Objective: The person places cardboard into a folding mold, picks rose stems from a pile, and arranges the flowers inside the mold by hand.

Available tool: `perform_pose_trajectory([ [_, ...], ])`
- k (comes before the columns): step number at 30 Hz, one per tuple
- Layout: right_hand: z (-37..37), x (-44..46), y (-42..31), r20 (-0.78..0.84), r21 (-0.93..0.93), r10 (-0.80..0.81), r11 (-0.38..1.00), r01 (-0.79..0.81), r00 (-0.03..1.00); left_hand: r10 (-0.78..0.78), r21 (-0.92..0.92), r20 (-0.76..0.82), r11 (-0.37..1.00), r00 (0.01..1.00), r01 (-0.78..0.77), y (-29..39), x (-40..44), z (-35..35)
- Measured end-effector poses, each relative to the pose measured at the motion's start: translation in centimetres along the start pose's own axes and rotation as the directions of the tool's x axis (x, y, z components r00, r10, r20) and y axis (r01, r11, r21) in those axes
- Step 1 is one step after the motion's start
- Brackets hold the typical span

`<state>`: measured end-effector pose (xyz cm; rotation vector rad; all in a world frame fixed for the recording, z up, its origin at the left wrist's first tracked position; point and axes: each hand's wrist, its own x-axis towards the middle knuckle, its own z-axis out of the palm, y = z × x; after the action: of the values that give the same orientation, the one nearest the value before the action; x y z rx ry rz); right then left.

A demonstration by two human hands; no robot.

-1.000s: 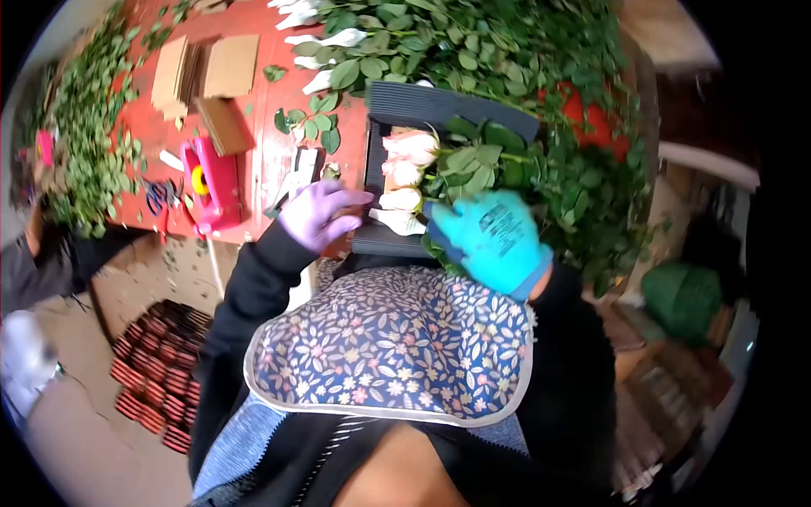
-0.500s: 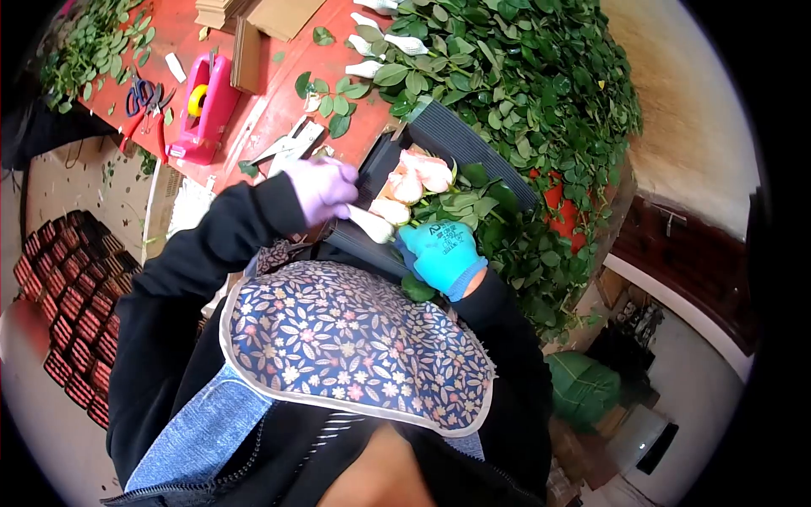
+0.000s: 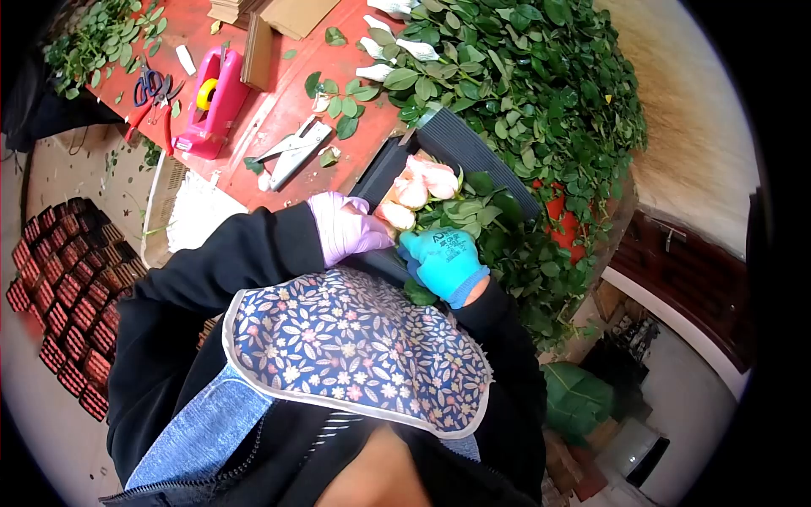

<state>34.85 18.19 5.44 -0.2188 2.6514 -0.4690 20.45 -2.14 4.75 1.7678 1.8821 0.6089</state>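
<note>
My left hand (image 3: pixel 351 228), in a lilac glove, is closed at the near left end of a group of pink roses (image 3: pixel 412 190). It covers the spot where a white netted rose bud showed earlier, so the bud is hidden. Just right of it, my right hand (image 3: pixel 443 260) wears a blue glove; its fingers are curled around rose stems under the blooms, and the stems are mostly covered by the glove. The roses lie with their leaves in a dark ribbed holder (image 3: pixel 477 156).
On the red table (image 3: pixel 279 93) lie white-handled scissors (image 3: pixel 297 154), a pink tape dispenser (image 3: pixel 209 106), red-handled cutters (image 3: pixel 156 106) and cardboard pieces (image 3: pixel 258 51). A large heap of leafy stems (image 3: pixel 541 93) fills the right side, with white netted buds (image 3: pixel 414 51) at its edge.
My left hand has moved down and right, from the tip of the white netted bud to over it, hiding it. My right hand has stayed nearly in place.
</note>
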Motion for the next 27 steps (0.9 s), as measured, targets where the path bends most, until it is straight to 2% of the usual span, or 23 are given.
perform_pose_trajectory([
  [2, 0.4, -0.1, 0.3, -0.044, 0.019, -0.005, 1.000, 0.006, 0.999, -0.073, 0.051, 0.071, 0.996, 0.995, 0.069, -0.2, 0.3, 1.0],
  [3, 0.6, -0.2, 0.4, -0.088, 0.047, -0.013, 0.999, 0.017, 0.996, 0.007, 0.013, -0.004, 1.000, 1.000, -0.007, -0.6, 0.2, 1.2],
  [5, 0.4, -0.4, 0.3, -0.061, 0.060, -0.012, 0.998, 0.016, 0.998, 0.089, -0.027, -0.069, 0.995, 0.994, -0.091, -0.6, 0.1, 1.4],
  [7, -0.2, -0.2, 0.1, -0.044, 0.069, -0.015, 0.997, 0.018, 0.999, 0.107, -0.031, -0.081, 0.993, 0.991, -0.110, -0.7, 0.2, 1.2],
  [9, -0.5, -0.1, -0.2, 0.010, -0.001, 0.016, 1.000, -0.016, 1.000, 0.125, -0.038, -0.096, 0.991, 0.987, -0.129, -0.9, 0.3, 0.9],
  [13, -1.2, -0.6, 0.1, 0.002, 0.001, 0.005, 1.000, -0.005, 1.000, 0.150, -0.066, -0.174, 0.984, 0.973, -0.163, -1.1, 0.2, 1.9],
  [14, -2.0, -1.1, 0.1, -0.064, 0.109, -0.005, 0.994, 0.012, 0.998, 0.142, -0.065, -0.186, 0.985, 0.972, -0.157, -1.0, 0.1, 2.0],
  [16, -4.1, -1.7, -0.5, -0.218, 0.259, 0.040, 0.966, 0.019, 0.975, -0.095, -0.181, -0.089, 0.980, 0.991, 0.078, -0.4, -0.1, 2.0],
  [17, -4.3, -1.6, -0.5, -0.209, 0.249, 0.028, 0.968, 0.026, 0.978, -0.105, -0.187, -0.102, 0.979, 0.989, 0.085, -0.4, -0.1, 2.0],
  [19, -3.9, -1.3, -0.5, -0.251, 0.069, 0.150, 0.988, -0.137, 0.956, -0.019, -0.161, -0.095, 0.987, 0.995, 0.004, -0.6, 0.0, 1.9],
  [20, -2.6, -0.9, 0.0, -0.216, 0.031, 0.145, 0.989, -0.141, 0.966, 0.100, -0.094, -0.147, 0.989, 0.984, -0.114, -1.2, 0.0, 2.4],
  [21, -1.4, -0.4, 0.4, -0.174, -0.096, 0.107, 0.987, -0.126, 0.979, 0.101, -0.094, -0.151, 0.989, 0.983, -0.116, -1.1, 0.1, 2.1],
  [23, -0.6, 0.3, 0.1, -0.228, -0.141, 0.084, 0.983, -0.119, 0.970, 0.127, -0.066, -0.087, 0.989, 0.988, -0.133, -0.9, 0.2, 1.3],
  [27, 0.8, 0.8, -0.4, -0.230, -0.177, 0.114, 0.972, -0.157, 0.966, 0.135, -0.082, -0.088, 0.986, 0.987, -0.142, -1.2, 0.2, 1.3],
])
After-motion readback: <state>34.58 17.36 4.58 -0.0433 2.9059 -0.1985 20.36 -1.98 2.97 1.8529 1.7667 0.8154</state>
